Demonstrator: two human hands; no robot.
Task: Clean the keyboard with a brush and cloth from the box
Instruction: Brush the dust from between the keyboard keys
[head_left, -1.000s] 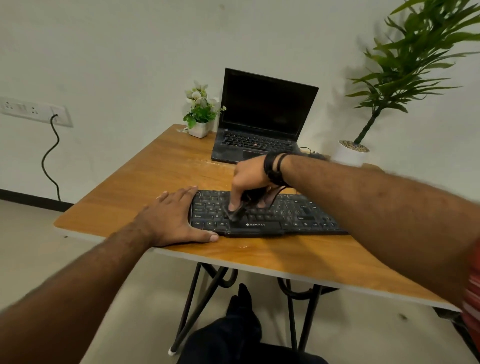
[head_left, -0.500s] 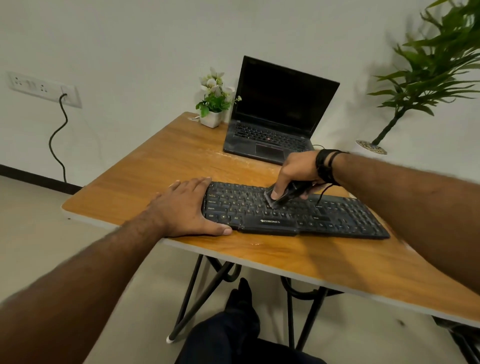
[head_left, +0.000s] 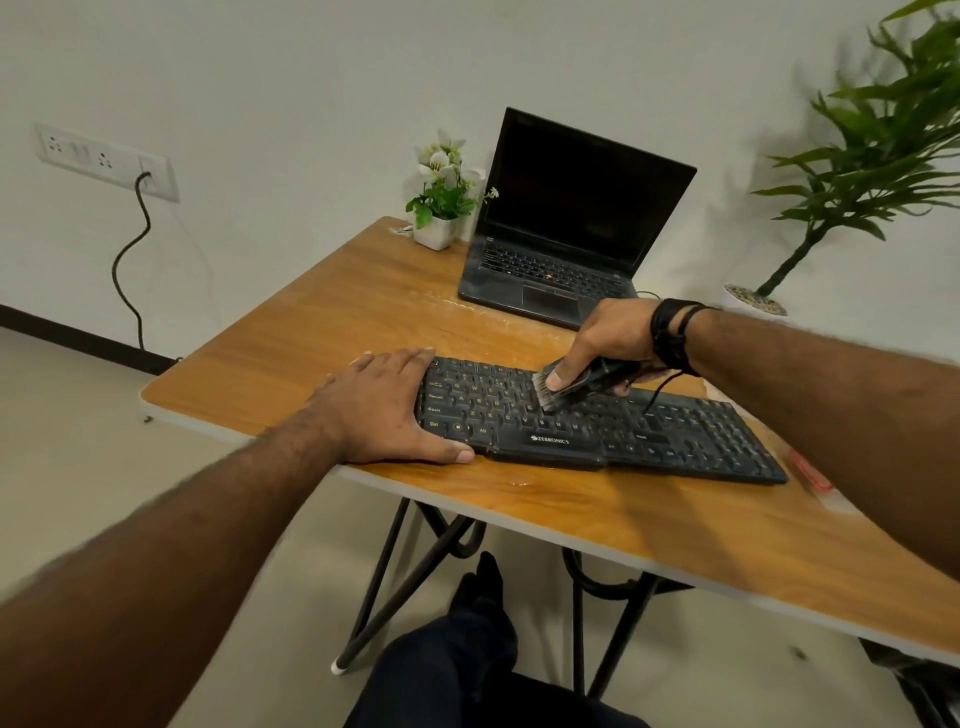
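Right hand (head_left: 610, 340) grips the small stiff brush (head_left: 576, 385) by its body, soft bristles down on the key rows at 12 o'clock from the logo, while the flat-fingered left hand (head_left: 382, 405) pins the light, slide-prone keyboard (head_left: 649, 434) at its 9 o'clock end on the table (head_left: 311, 332).

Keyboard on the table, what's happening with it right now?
A person is brushing the black keyboard. The right hand grips a small brush, with its bristles down on the keys near the middle rows. The left hand lies flat on the wooden table against the keyboard's left end, steadying it. No cloth is in use. A laptop sits open behind.
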